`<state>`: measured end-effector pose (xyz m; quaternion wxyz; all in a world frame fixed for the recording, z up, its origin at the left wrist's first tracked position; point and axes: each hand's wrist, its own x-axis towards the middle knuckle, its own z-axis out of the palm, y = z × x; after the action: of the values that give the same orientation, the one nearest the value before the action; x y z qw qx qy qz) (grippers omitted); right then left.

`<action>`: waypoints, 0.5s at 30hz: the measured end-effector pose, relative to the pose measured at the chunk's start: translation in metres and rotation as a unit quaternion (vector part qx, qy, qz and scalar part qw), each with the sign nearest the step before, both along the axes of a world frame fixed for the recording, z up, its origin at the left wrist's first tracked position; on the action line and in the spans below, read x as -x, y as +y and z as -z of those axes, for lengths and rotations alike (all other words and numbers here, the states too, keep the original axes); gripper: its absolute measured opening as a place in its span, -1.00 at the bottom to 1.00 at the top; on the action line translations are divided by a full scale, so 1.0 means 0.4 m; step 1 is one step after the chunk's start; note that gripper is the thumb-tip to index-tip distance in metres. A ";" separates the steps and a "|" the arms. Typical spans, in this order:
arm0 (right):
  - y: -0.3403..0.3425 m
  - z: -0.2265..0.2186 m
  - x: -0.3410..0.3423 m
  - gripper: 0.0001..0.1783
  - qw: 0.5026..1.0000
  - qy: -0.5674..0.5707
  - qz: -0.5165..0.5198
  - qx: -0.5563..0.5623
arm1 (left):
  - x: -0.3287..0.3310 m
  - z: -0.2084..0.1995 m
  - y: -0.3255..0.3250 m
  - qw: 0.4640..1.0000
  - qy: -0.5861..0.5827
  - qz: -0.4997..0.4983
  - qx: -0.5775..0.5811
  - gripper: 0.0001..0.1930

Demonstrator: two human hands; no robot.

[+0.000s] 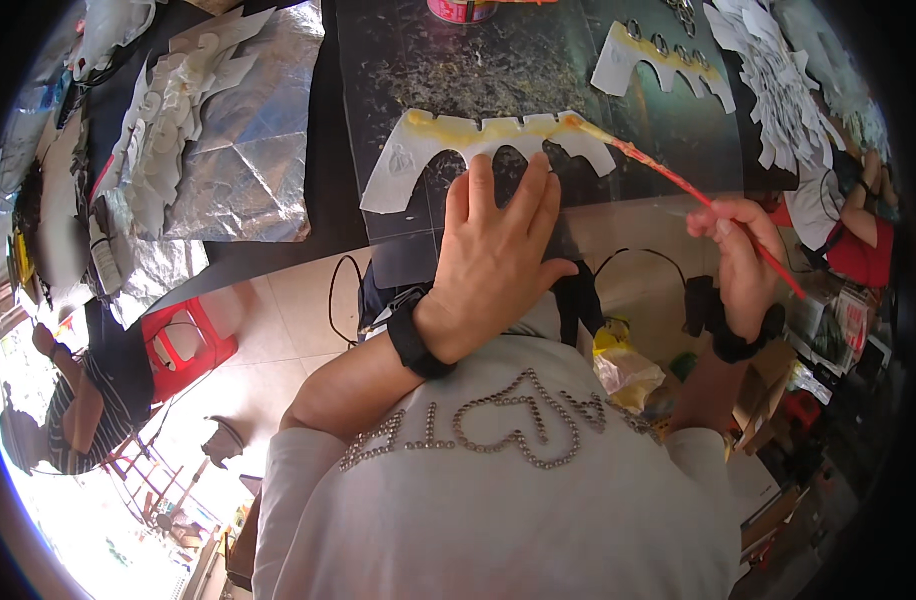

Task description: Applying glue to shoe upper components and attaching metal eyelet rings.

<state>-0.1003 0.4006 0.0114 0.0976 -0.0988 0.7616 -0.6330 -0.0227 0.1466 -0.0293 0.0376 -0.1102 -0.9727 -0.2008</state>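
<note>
Left fingers (482,185) touch white cutout (498,131) on stained tabletop (478,80) above tiled floor (300,308)

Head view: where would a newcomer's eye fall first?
Likely on the red stick in the right hand, its tip at the yellow-smeared far edge of the white piece. Then the left hand, spread at that piece's near edge. Shiny foil stands out at upper left.
</note>
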 end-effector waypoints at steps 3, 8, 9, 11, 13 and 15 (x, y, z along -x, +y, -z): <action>-0.007 0.013 -0.004 -0.82 0.999 -0.023 0.030 0.009 | -0.003 -0.002 0.001 0.999 -0.009 -0.013 -0.029 -0.21; 0.075 0.038 -0.012 -0.71 0.994 -0.005 0.106 -0.014 | 0.003 0.005 0.018 1.000 0.010 0.006 -0.021 -0.19; 0.077 0.044 -0.010 -0.70 0.995 0.019 0.096 0.005 | 0.001 0.008 0.021 1.000 0.018 -0.001 -0.016 -0.19; 0.108 0.067 0.012 -0.70 0.994 0.035 0.088 0.045 | -0.003 0.014 0.024 0.999 0.031 -0.013 -0.011 -0.19; 0.132 0.072 0.026 -0.70 0.987 0.065 0.116 0.091 | -0.006 0.013 0.019 0.999 0.031 -0.016 -0.009 -0.21; 0.161 0.064 0.040 -0.67 0.970 0.048 0.152 0.183 | -0.005 0.007 0.012 0.999 0.022 -0.022 -0.022 -0.20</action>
<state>-0.1162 0.4651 -0.0144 -0.0567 -0.0282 0.6426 -0.7635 -0.0206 0.1514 -0.0323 0.0656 -0.0922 -0.9691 -0.2190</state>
